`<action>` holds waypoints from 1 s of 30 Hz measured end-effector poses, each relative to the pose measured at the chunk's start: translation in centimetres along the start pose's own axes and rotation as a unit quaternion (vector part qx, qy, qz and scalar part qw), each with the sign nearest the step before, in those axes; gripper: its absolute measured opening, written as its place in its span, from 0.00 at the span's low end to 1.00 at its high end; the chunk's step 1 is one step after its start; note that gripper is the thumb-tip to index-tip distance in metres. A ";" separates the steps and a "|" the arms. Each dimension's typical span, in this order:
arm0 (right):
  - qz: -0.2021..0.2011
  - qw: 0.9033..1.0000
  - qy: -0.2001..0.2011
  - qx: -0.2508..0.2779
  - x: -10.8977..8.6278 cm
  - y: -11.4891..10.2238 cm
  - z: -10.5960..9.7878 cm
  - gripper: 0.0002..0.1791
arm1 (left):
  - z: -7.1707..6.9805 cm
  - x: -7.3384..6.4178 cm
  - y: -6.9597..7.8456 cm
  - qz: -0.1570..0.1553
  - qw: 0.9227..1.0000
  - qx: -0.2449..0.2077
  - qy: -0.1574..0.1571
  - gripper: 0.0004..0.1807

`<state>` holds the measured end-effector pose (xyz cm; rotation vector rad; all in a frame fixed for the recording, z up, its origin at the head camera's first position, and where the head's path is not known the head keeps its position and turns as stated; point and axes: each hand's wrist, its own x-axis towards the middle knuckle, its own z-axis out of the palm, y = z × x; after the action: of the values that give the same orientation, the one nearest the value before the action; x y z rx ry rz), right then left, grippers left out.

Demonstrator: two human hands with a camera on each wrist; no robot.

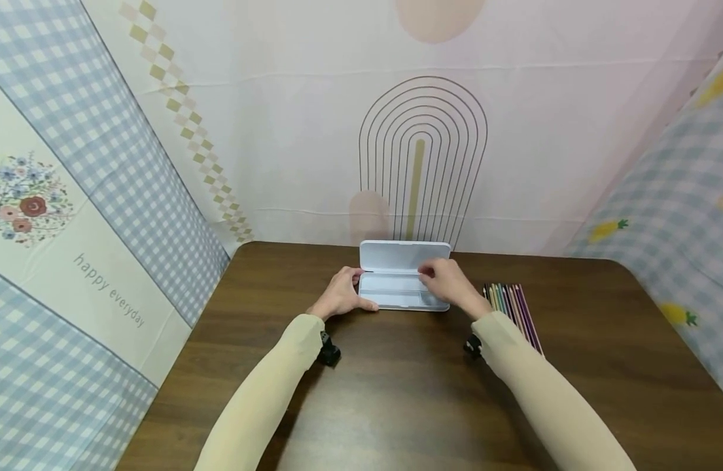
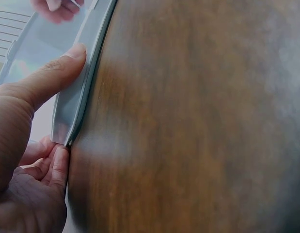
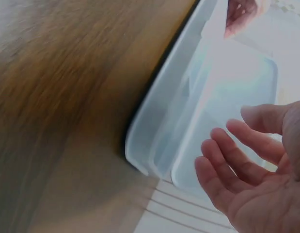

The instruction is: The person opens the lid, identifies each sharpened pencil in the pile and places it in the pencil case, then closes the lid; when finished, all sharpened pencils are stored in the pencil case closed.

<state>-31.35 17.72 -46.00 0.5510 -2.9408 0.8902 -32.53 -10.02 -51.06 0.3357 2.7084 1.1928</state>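
Note:
A pale blue-white pencil case lies on the brown table with its hinged lid raised at the back. Its shallow tray shows a lengthwise divider and nothing inside the visible part. My left hand grips the case's left end, the thumb over the front edge and the other fingers at the corner. Above the right part of the case hovers my right hand, fingers loosely bent with nothing between them in the right wrist view. Several colored pencils lie side by side to the right, partly hidden by the right forearm.
The wooden table has a rounded far edge against a patterned cloth backdrop. Checked cloth hangs at the left, and another with yellow prints at the right. A small black camera is worn on the left wrist.

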 end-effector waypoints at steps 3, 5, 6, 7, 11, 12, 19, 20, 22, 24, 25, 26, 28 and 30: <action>0.003 1.000 0.023 0.001 -0.9 0.1 -0.9 0.13 | 0.0 0.1 -0.1 0.003 1.000 -0.001 0.000 0.55; 0.014 1.000 0.021 0.004 -1.6 0.2 -1.6 0.13 | 0.0 0.1 -0.1 0.003 1.000 0.000 -0.002 0.55; 0.019 1.000 0.018 0.002 -2.0 0.3 -1.9 0.13 | 0.1 0.1 -0.2 0.002 1.000 0.001 -0.002 0.55; 0.026 1.000 0.014 0.002 -2.3 0.4 -2.1 0.13 | 0.1 0.0 -0.2 0.002 1.000 0.001 -0.002 0.54; 0.054 0.999 0.004 0.001 -3.8 0.8 -3.1 0.17 | 0.2 0.0 -0.4 0.002 1.000 0.001 -0.002 0.54; 0.061 0.998 0.005 0.001 -4.2 0.9 -3.3 0.17 | 0.2 0.0 -0.4 0.002 1.000 0.001 -0.001 0.54; 0.102 0.995 0.004 -0.011 -6.9 1.8 -4.6 0.21 | 0.3 0.0 -0.5 0.003 1.000 0.000 -0.006 0.55; 0.107 0.994 0.002 -0.012 -7.3 1.9 -4.7 0.21 | 0.3 0.0 -0.5 0.003 1.000 -0.001 -0.007 0.55; 0.112 0.994 0.001 -0.014 -8.0 2.2 -4.9 0.21 | 0.3 0.0 -0.4 0.004 1.000 0.000 -0.007 0.55; 0.117 0.993 -0.001 -0.011 -8.7 2.5 -5.2 0.21 | 0.1 0.0 -0.4 0.004 1.000 0.000 -0.006 0.55; 0.119 0.993 0.001 -0.011 -9.0 2.8 -5.2 0.21 | 0.1 0.0 -0.4 0.003 1.000 -0.001 -0.006 0.55; 0.125 0.992 0.001 -0.010 -9.3 3.1 -5.3 0.21 | 0.0 0.0 -0.4 0.002 1.000 -0.001 -0.005 0.55; 0.137 0.990 0.005 -0.011 -9.9 3.7 -5.5 0.21 | 0.0 0.0 -0.3 0.003 1.000 -0.001 -0.005 0.55; 0.156 0.988 0.006 -0.013 -10.5 4.3 -5.7 0.22 | 0.0 0.0 -0.2 0.004 1.000 -0.003 -0.007 0.55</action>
<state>-23.42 27.63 -44.77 0.0810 -3.0735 0.8688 -32.59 -10.18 -51.20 0.3520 2.6943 1.1962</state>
